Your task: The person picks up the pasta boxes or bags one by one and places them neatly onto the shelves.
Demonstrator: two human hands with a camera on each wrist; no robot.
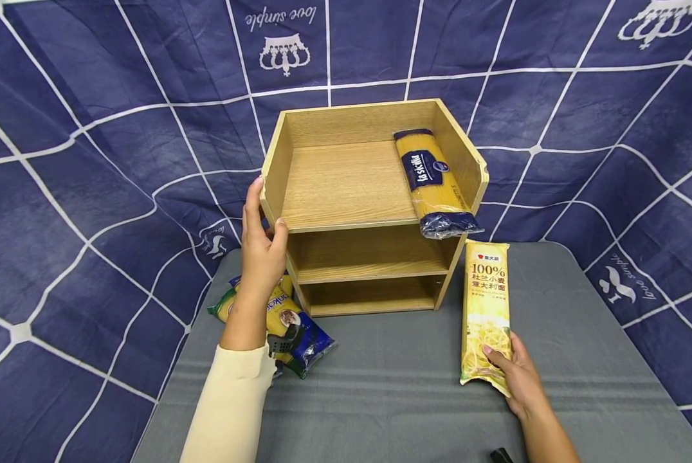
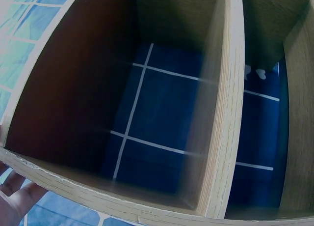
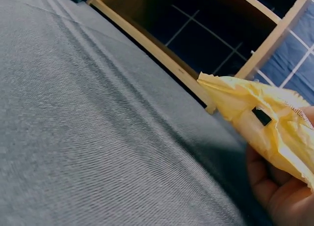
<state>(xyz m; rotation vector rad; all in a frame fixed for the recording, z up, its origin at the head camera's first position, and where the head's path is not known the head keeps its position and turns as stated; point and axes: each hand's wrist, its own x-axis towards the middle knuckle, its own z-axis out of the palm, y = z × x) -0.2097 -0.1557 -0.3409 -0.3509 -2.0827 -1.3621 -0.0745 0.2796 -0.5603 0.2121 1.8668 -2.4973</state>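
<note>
My left hand (image 1: pixel 263 254) holds the left side panel of a small wooden shelf (image 1: pixel 346 186), thumb at the front edge and fingers along the outside. In the left wrist view only part of that hand (image 2: pixel 19 199) shows beside the panel. My right hand (image 1: pixel 522 379) grips the lower end of a yellow pasta packet (image 1: pixel 486 302), thumb on its printed front. The packet stands out to the right of the shelf. From the right wrist view, the yellow packet (image 3: pixel 265 120) hides part of the right hand (image 3: pixel 282 189). A spaghetti packet (image 1: pixel 429 170) lies along the right of the top tier.
Several yellow, blue and green pasta packets (image 1: pixel 300 334) lie in a pile left of the shelf, partly behind my left arm. Grey cloth (image 1: pixel 381 386) covers the table. Blue fabric with white lines (image 1: pixel 120 161) hangs behind and at both sides.
</note>
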